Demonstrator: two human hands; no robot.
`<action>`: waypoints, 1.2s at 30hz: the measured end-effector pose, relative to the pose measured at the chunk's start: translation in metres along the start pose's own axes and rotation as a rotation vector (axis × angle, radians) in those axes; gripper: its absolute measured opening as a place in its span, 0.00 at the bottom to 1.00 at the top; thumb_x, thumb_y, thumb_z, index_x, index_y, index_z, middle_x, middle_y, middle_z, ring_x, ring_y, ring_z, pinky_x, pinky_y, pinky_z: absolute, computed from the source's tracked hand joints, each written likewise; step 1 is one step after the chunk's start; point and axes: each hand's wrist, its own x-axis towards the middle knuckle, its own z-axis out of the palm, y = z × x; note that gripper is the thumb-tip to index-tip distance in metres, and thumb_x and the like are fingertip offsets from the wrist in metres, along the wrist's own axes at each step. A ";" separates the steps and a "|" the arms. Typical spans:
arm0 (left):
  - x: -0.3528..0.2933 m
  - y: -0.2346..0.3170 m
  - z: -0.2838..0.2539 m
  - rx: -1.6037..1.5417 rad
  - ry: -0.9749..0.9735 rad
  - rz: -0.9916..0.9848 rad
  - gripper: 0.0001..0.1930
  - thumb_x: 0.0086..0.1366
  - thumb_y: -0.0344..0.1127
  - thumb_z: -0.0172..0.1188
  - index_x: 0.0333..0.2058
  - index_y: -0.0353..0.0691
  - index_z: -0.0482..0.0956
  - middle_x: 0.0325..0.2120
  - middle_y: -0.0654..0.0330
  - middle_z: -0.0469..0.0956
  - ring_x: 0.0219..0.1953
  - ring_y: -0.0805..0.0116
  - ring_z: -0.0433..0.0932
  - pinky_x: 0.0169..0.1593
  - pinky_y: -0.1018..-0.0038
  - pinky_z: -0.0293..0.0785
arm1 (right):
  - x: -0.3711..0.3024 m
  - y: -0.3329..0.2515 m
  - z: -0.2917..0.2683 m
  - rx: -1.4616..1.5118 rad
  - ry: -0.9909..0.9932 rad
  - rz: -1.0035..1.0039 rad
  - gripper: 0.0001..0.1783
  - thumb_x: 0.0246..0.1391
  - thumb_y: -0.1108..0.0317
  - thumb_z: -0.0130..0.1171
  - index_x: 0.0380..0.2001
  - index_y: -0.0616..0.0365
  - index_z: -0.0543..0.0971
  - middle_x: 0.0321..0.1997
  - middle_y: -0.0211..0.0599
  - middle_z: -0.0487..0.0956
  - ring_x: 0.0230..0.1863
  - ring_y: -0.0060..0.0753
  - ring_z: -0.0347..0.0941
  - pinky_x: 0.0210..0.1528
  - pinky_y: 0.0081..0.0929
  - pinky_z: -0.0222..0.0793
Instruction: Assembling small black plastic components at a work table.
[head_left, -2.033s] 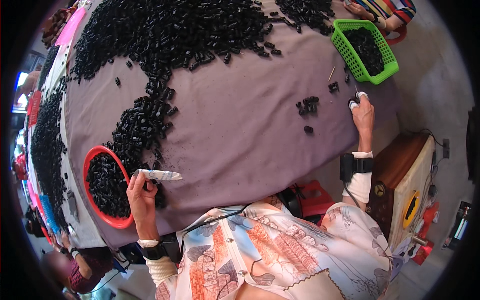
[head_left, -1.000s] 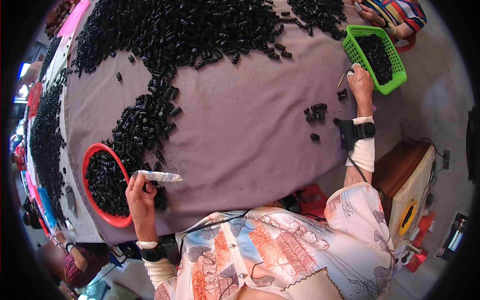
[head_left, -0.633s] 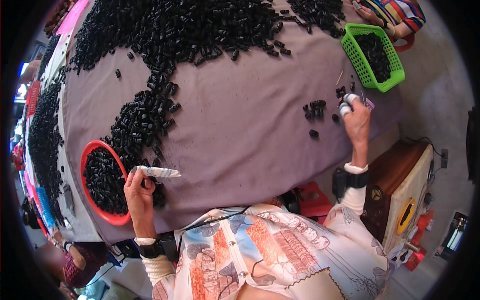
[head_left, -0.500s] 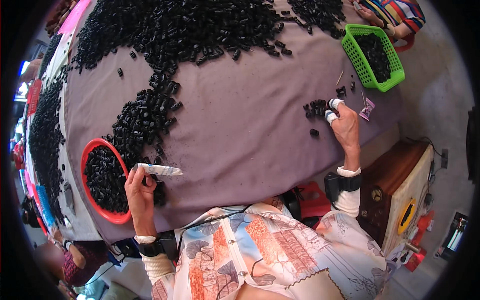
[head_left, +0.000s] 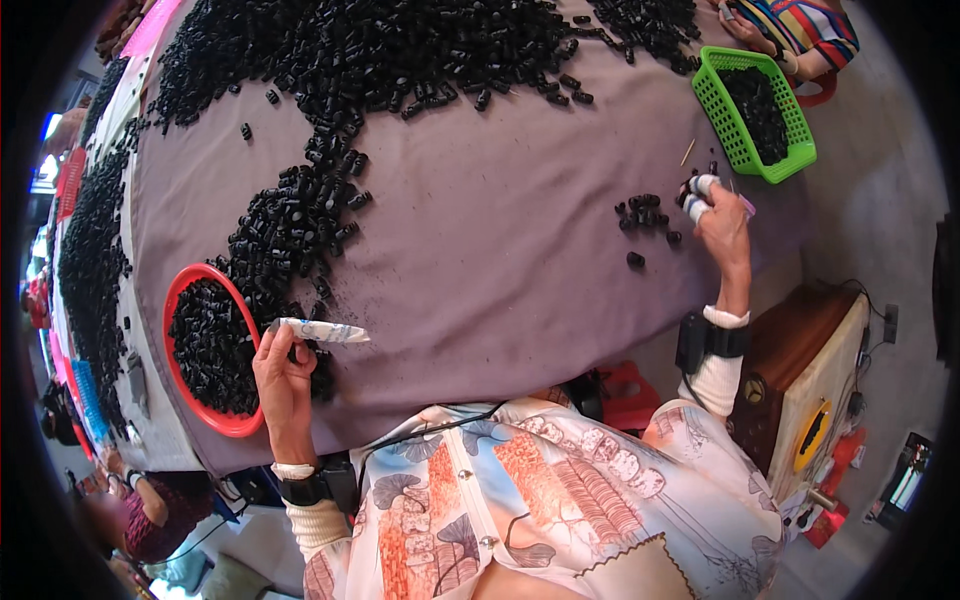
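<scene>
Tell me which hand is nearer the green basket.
Right. The right hand is close to the green basket, on its near side; the left hand is far off to the left, beside the red bowl.

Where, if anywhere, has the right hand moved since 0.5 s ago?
Yes: the right hand moved rightward, from the black-piece cluster toward the green basket.

The head view looks steeply down from the left one of two side-by-side fisheye cameras on the wearer's head, facing across the mauve tablecloth [head_left: 480, 220], with the printed shirt [head_left: 560, 490] nearest along the lower edge, the grey floor [head_left: 870, 190] farther off at right, and straight edges bending toward a dark rim
</scene>
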 end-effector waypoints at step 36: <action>0.003 -0.002 -0.001 0.001 0.011 0.014 0.04 0.63 0.31 0.53 0.36 0.38 0.74 0.28 0.67 0.73 0.26 0.80 0.68 0.28 0.85 0.64 | 0.017 0.067 -0.006 -0.515 0.289 -0.051 0.12 0.47 0.67 0.52 0.36 0.57 0.75 0.40 0.43 0.75 0.40 0.53 0.71 0.41 0.43 0.66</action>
